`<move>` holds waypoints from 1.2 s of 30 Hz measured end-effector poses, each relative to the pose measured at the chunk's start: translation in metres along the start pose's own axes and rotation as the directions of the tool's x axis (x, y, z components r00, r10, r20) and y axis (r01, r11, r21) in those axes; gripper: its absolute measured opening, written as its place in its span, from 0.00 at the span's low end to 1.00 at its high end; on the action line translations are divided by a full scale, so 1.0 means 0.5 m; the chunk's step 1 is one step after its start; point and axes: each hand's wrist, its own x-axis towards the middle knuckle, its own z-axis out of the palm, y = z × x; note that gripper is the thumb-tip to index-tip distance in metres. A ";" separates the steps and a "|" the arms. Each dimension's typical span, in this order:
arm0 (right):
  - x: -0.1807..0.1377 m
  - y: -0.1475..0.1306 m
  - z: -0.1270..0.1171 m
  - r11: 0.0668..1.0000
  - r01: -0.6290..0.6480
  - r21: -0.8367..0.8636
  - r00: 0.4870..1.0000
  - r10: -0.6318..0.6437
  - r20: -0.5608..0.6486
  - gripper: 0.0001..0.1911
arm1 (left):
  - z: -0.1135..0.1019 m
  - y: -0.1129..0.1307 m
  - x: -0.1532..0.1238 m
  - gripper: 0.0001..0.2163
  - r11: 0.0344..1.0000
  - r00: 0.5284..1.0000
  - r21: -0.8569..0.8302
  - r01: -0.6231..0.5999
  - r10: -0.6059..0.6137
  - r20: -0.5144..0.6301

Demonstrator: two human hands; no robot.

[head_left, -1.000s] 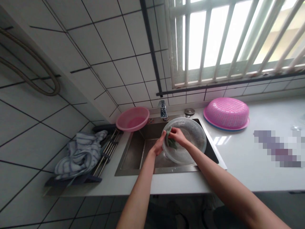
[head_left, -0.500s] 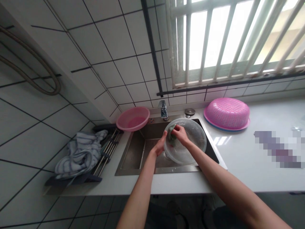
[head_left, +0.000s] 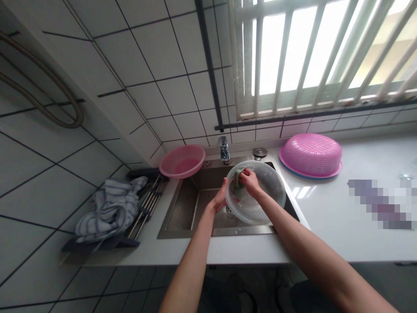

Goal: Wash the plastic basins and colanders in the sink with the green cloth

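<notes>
Bowl point(head_left: 271, 184) may slip if my right hand point(head_left: 250, 181), pinching the cloth point(head_left: 238, 183), presses harder than my left hand point(head_left: 219, 198), half-curled around the bowl's side, can resist.

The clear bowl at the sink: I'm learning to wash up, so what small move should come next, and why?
Probably slide the right hand and its green cloth a little further round the inside of the clear bowl: the cloth is at the bowl's left part, and the left hand is at its left side, seemingly steadying it.
</notes>
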 end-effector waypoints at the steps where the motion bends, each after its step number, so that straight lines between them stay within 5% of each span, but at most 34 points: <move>1: -0.007 0.000 0.004 0.999 -0.003 -0.047 0.995 0.008 0.100 0.15 | -0.006 -0.001 0.000 0.36 1.000 1.000 0.001 0.010 -0.010 -0.018; 5: -0.043 0.002 0.033 0.983 -0.019 -0.183 0.881 0.103 0.461 0.12 | -0.033 -0.003 0.002 0.42 0.998 0.991 0.021 0.056 -0.053 -0.122; 7: -0.044 0.001 0.039 0.988 -0.026 -0.153 0.899 0.090 0.428 0.14 | -0.035 -0.004 0.003 0.42 0.998 0.988 0.032 0.050 -0.045 -0.150; 10: -0.020 -0.002 0.022 0.999 -0.029 -0.032 0.980 0.035 0.194 0.17 | -0.022 -0.005 0.003 0.37 0.999 0.993 0.040 0.030 -0.025 -0.115; 13: -0.001 -0.004 0.002 1.000 0.003 0.025 1.000 -0.003 0.016 0.17 | -0.009 -0.006 0.001 0.35 0.999 0.998 0.042 0.013 -0.011 -0.066; 16: -0.014 -0.001 0.006 0.995 0.024 -0.100 0.982 -0.005 0.187 0.14 | -0.016 -0.006 0.000 0.38 0.997 0.994 0.061 0.046 -0.040 -0.103; 20: -0.043 0.008 0.033 0.984 -0.063 -0.167 0.855 0.139 0.500 0.15 | -0.031 0.000 -0.001 0.41 0.996 0.980 0.037 0.078 -0.070 -0.188; 22: -0.040 0.008 0.034 0.989 -0.080 -0.128 0.880 0.130 0.456 0.17 | -0.027 0.004 -0.002 0.38 0.999 0.981 0.006 0.036 -0.034 -0.193; 25: -0.016 0.001 0.017 0.997 -0.054 -0.047 0.978 0.062 0.199 0.19 | -0.008 0.006 -0.003 0.33 1.000 0.988 -0.009 -0.011 0.010 -0.155; 28: -0.002 -0.003 0.000 1.000 -0.021 -0.020 0.997 0.023 0.076 0.20 | 0.006 0.007 -0.005 0.33 1.000 0.991 0.002 -0.015 0.015 -0.134; 31: -0.015 0.007 0.007 0.991 0.017 -0.131 0.967 0.017 0.255 0.18 | 0.005 0.012 -0.008 0.34 1.000 0.985 0.000 -0.009 0.009 -0.174; 34: -0.030 0.028 0.024 0.975 0.026 -0.219 0.884 0.080 0.461 0.16 | -0.001 0.023 -0.012 0.36 1.000 0.974 -0.007 -0.025 0.023 -0.226; 36: -0.027 0.039 0.026 0.975 0.027 -0.222 0.879 0.083 0.470 0.16 | -0.001 0.028 -0.013 0.37 0.999 0.969 0.004 -0.047 0.047 -0.243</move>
